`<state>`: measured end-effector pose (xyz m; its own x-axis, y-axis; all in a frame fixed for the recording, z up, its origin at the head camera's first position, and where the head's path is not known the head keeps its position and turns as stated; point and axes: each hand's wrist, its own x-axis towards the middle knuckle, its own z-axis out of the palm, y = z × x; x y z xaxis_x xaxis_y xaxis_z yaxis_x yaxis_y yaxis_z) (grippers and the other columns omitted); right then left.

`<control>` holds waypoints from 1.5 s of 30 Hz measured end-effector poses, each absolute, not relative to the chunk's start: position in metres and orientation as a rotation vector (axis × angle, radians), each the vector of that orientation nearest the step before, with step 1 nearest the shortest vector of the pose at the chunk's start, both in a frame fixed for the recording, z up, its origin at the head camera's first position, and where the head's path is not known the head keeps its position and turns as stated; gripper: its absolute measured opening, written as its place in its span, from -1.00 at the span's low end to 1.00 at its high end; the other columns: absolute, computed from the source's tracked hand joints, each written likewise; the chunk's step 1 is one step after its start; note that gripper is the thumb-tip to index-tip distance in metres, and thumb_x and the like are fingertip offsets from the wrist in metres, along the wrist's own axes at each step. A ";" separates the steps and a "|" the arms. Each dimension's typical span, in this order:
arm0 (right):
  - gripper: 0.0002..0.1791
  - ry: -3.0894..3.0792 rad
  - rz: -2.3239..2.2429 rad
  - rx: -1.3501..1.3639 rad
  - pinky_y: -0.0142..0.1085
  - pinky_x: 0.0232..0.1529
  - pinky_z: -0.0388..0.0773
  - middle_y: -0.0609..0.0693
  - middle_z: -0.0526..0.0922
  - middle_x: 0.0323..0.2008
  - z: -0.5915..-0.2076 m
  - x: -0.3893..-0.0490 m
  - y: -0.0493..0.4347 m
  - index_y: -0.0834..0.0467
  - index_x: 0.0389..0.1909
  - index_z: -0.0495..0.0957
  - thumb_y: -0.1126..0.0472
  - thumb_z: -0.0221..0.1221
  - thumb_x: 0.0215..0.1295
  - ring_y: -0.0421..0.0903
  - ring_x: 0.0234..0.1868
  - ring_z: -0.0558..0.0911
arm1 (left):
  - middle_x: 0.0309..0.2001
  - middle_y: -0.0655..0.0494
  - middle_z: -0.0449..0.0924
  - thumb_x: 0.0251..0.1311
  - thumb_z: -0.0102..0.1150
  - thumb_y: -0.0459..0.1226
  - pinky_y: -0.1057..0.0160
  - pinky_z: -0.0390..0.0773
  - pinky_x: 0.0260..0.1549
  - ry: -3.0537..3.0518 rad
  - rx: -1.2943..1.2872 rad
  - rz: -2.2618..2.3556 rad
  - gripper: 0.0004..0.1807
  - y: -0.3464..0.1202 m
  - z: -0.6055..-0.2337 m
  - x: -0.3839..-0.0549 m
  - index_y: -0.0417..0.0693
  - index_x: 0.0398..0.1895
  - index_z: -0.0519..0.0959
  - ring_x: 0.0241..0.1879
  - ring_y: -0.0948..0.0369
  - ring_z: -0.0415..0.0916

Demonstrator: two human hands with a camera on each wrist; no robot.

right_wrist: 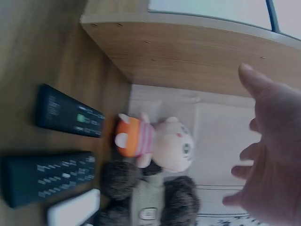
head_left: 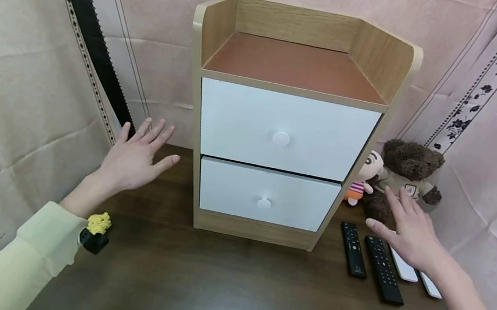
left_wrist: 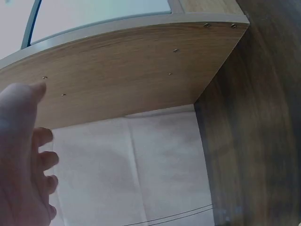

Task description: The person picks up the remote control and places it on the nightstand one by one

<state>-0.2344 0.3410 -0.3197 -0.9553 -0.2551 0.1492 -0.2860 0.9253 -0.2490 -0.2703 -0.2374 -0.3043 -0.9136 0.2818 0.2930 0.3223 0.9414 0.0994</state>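
A small wooden cabinet (head_left: pixel 236 226) with two white drawers stands in the middle of the head view. Its upper drawer (head_left: pixel 239 120) and lower drawer (head_left: pixel 228 187) each carry a round white knob, and both look closed. To the cabinet's left, my left hand (head_left: pixel 134 160) is held up with fingers spread, holding nothing. My right hand (head_left: pixel 413 234) reaches out on the other side, fingers extended and empty, overlapping the brown teddy bear (head_left: pixel 410 160) in the head view. In the wrist views, each hand (left_wrist: pixel 21 155) (right_wrist: pixel 280 150) is beside a cabinet side panel (left_wrist: pixel 117 70).
Right of the cabinet lie two black remotes (head_left: pixel 353 249) (head_left: pixel 384 271) and two white objects (head_left: pixel 405 266) (head_left: pixel 431 286), partly under my right arm. A doll in orange (right_wrist: pixel 128 136) leans beside the bear. Pale cloth (head_left: pixel 23 57) hangs around the dark wooden table (head_left: pixel 206 290).
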 end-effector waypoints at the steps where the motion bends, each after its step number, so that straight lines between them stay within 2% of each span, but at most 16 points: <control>1: 0.02 -2.948 0.481 0.446 0.56 0.29 -0.16 0.59 -0.28 0.51 -0.325 -0.233 0.341 0.33 0.62 -0.21 -0.16 0.11 0.53 0.62 0.46 -0.15 | 0.63 -0.17 -0.15 0.51 -0.28 0.32 -0.37 -0.39 0.45 -2.796 -0.463 -0.232 -0.10 -0.237 -0.307 -0.270 -0.02 0.68 -0.05 0.60 -0.15 -0.33; 5: 0.05 -2.859 0.683 0.490 0.50 0.33 -0.07 0.58 -0.15 0.51 -0.344 -0.228 0.341 0.33 0.63 -0.19 -0.04 0.26 0.46 0.60 0.46 -0.06 | 0.64 -0.15 -0.16 0.51 -0.11 0.25 -0.40 -0.13 0.43 -2.730 -0.523 -0.431 -0.08 -0.235 -0.317 -0.267 -0.02 0.69 -0.12 0.60 -0.15 -0.26; 8: 0.08 -2.839 0.732 0.445 0.47 0.31 0.06 0.52 -0.06 0.52 -0.355 -0.220 0.338 0.31 0.63 -0.17 -0.05 0.30 0.42 0.56 0.46 0.03 | 0.65 -0.09 -0.18 0.50 0.02 0.17 -0.38 0.03 0.41 -2.684 -0.560 -0.643 -0.06 -0.232 -0.326 -0.266 0.05 0.70 -0.20 0.59 -0.15 -0.18; 10: 0.08 -2.830 0.768 0.402 0.43 0.26 0.22 0.52 0.02 0.50 -0.362 -0.215 0.335 0.30 0.64 -0.16 -0.07 0.30 0.42 0.54 0.41 0.17 | 0.65 -0.07 -0.17 0.49 0.09 0.10 -0.36 0.07 0.40 -2.639 -0.580 -0.766 -0.05 -0.229 -0.333 -0.266 0.09 0.70 -0.22 0.58 -0.14 -0.12; 12: 0.07 -2.813 0.812 0.367 0.40 0.18 0.35 0.53 0.09 0.47 -0.370 -0.210 0.333 0.32 0.63 -0.14 -0.05 0.31 0.42 0.55 0.33 0.30 | 0.65 -0.08 -0.13 0.49 0.15 0.02 -0.30 0.09 0.43 -2.580 -0.614 -0.851 -0.05 -0.225 -0.341 -0.267 0.09 0.70 -0.20 0.57 -0.13 -0.07; 15: 0.03 -2.788 0.883 0.323 0.33 0.08 0.49 0.55 0.21 0.41 -0.382 -0.205 0.331 0.35 0.61 -0.10 -0.03 0.30 0.43 0.54 0.20 0.46 | 0.63 -0.08 -0.05 0.48 0.22 -0.12 -0.24 0.22 0.39 -2.484 -0.673 -0.962 -0.06 -0.218 -0.349 -0.266 0.05 0.69 -0.16 0.54 -0.11 0.04; 19: -0.02 -2.763 0.922 0.277 0.27 0.04 0.56 0.52 0.25 0.39 -0.399 -0.201 0.333 0.38 0.59 -0.02 0.01 0.31 0.43 0.49 0.15 0.54 | 0.61 -0.07 0.04 0.44 0.26 -0.28 -0.17 0.39 0.29 -2.371 -0.739 -1.083 -0.08 -0.207 -0.353 -0.264 -0.04 0.68 -0.09 0.47 -0.12 0.22; 24: -0.04 -2.750 0.919 0.198 0.22 -0.06 0.62 0.53 0.32 0.35 -0.417 -0.200 0.335 0.43 0.55 0.06 0.01 0.33 0.40 0.44 0.09 0.60 | 0.61 -0.03 0.05 0.43 0.24 -0.36 -0.11 0.44 0.26 -2.291 -0.769 -1.167 -0.10 -0.196 -0.351 -0.261 -0.06 0.68 -0.07 0.46 -0.11 0.26; 29: -0.03 -2.783 0.925 0.156 0.21 -0.06 0.62 0.55 0.34 0.33 -0.428 -0.199 0.335 0.46 0.53 0.07 0.00 0.34 0.39 0.43 0.11 0.58 | 0.60 0.00 0.09 0.43 0.22 -0.39 -0.04 0.44 0.28 -2.239 -0.769 -1.248 -0.12 -0.188 -0.351 -0.264 -0.05 0.67 -0.04 0.47 -0.05 0.25; 33: -0.02 -2.831 0.911 0.184 0.25 -0.03 0.58 0.56 0.30 0.35 -0.432 -0.200 0.334 0.48 0.52 0.06 0.02 0.35 0.38 0.45 0.14 0.56 | 0.60 -0.05 0.07 0.46 0.20 -0.37 -0.04 0.40 0.30 -2.230 -0.748 -1.327 -0.12 -0.183 -0.350 -0.263 -0.02 0.68 -0.08 0.48 -0.05 0.22; 39: 0.06 -2.863 0.895 0.211 0.22 -0.06 0.62 0.57 0.28 0.35 -0.439 -0.203 0.335 0.46 0.54 0.02 0.07 0.44 0.28 0.46 0.14 0.55 | 0.60 0.00 0.05 0.49 0.16 -0.34 -0.08 0.39 0.30 -2.213 -0.724 -1.427 -0.13 -0.177 -0.348 -0.266 0.13 0.69 -0.10 0.48 -0.06 0.20; 45: 0.11 -2.860 0.873 0.184 0.25 -0.02 0.57 0.59 0.28 0.33 -0.447 -0.202 0.333 0.55 0.49 0.05 0.12 0.51 0.17 0.46 0.10 0.57 | 0.57 0.00 0.14 0.48 0.15 -0.38 -0.08 0.39 0.31 -2.178 -0.741 -1.445 -0.19 -0.174 -0.350 -0.269 0.05 0.67 0.01 0.47 -0.04 0.24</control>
